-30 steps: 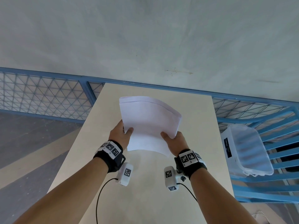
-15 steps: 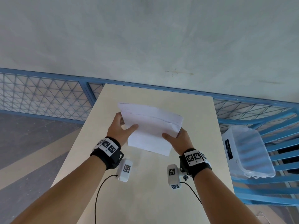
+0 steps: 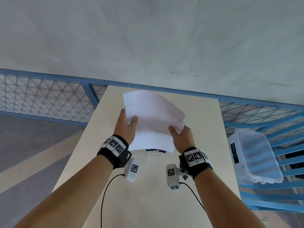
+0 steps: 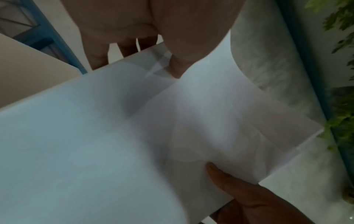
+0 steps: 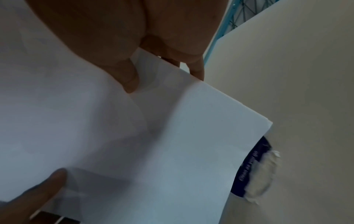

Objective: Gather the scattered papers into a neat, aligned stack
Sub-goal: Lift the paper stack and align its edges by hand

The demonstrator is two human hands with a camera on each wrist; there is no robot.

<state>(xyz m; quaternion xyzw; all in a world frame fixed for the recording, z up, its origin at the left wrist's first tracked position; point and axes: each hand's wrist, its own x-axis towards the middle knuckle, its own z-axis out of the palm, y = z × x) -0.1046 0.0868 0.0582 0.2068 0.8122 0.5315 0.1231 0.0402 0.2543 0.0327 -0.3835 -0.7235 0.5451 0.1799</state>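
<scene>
both hands hold the papers [image 3: 153, 119] up off the tabletop [image 3: 194, 112], in the air between them. the left hand [image 3: 125, 127] pinches the left edge, thumb curled over the top sheet and fingers [image 4: 122, 50] underneath; the right hand [image 3: 181, 137] pinches the lower right side the same way, thumb on top. the sheets bow upward between the two grips, and at the far right corner the edges fan out in thin steps, so the stack is gathered but not yet flush.

the step in hand looks like squaring the bundle. to do it well, the person would likely loosen both pinches just enough for the sheets to slide, stand the bundle on one edge on the bare tabletop just below the hands, and tap it so the stepped corner settles, then turn it and tap a second edge. too tight a grip keeps the offset locked in; too loose and the sheets could splay.

a torn white wrapper with dark print [image 5: 256, 168] lies on the tabletop just under the near edge of the papers, so tapping should land beside it. a clear plastic bin [image 3: 253, 155] sits well off beyond the right hand.
</scene>
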